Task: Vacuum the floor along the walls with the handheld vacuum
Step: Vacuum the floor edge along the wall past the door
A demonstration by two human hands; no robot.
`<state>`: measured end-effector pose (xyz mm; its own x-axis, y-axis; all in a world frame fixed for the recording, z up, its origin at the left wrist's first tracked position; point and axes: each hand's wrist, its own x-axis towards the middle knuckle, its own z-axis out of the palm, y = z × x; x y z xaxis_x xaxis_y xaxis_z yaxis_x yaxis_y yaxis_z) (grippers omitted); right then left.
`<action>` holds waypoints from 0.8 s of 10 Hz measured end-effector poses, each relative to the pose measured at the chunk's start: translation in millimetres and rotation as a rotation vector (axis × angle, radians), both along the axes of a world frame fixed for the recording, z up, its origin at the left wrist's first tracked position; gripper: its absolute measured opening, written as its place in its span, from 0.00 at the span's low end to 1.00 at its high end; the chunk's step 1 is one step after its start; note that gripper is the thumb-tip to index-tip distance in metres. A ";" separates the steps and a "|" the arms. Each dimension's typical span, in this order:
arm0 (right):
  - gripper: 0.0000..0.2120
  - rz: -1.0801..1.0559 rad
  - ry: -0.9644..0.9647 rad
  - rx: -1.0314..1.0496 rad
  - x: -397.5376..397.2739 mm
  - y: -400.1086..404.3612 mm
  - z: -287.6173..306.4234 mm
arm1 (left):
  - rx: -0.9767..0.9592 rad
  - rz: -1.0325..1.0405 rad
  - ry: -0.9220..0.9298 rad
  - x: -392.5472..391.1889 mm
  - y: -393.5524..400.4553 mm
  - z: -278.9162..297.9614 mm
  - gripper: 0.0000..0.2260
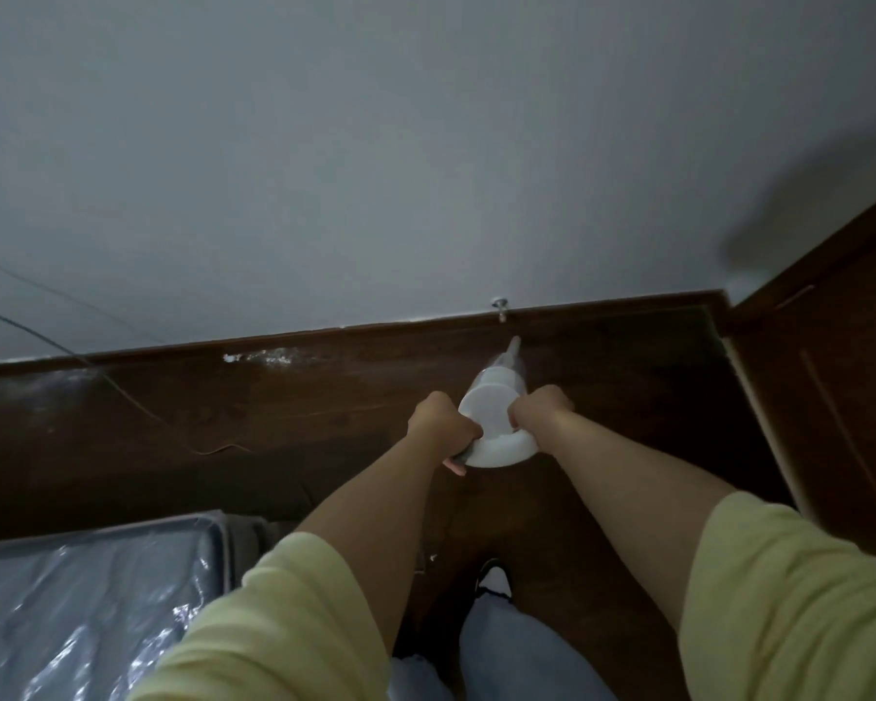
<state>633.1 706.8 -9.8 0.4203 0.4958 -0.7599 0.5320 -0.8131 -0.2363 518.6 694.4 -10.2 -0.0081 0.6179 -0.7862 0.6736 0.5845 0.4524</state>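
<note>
A white handheld vacuum [494, 412] points away from me toward the wall, its narrow nozzle tip [513, 346] low over the dark wooden floor [324, 407] just short of the baseboard. My left hand [438, 422] grips the vacuum's handle on its left side. My right hand [539, 409] grips the vacuum on its right side. Both arms reach forward in pale yellow sleeves.
A grey-white wall [426, 169] meets the floor at a dark baseboard with a small metal door stop [500, 308]. White dust patches [269, 355] lie along the baseboard to the left. A thin cable [137, 407] trails across the floor. A plastic-wrapped mattress [87, 599] lies at lower left; a wooden door [840, 387] stands right.
</note>
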 end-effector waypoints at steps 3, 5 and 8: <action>0.18 0.102 0.026 0.001 23.3 13.5 0.6 | -0.078 -0.040 0.051 18.8 12.4 7.6 0.16; 0.14 0.132 0.009 -0.047 -28.7 18.1 6.3 | -0.054 0.017 0.063 -29.3 8.1 16.5 0.14; 0.14 0.122 0.152 -0.036 -155.9 4.8 22.5 | -0.029 0.027 0.144 -155.0 -7.4 42.7 0.14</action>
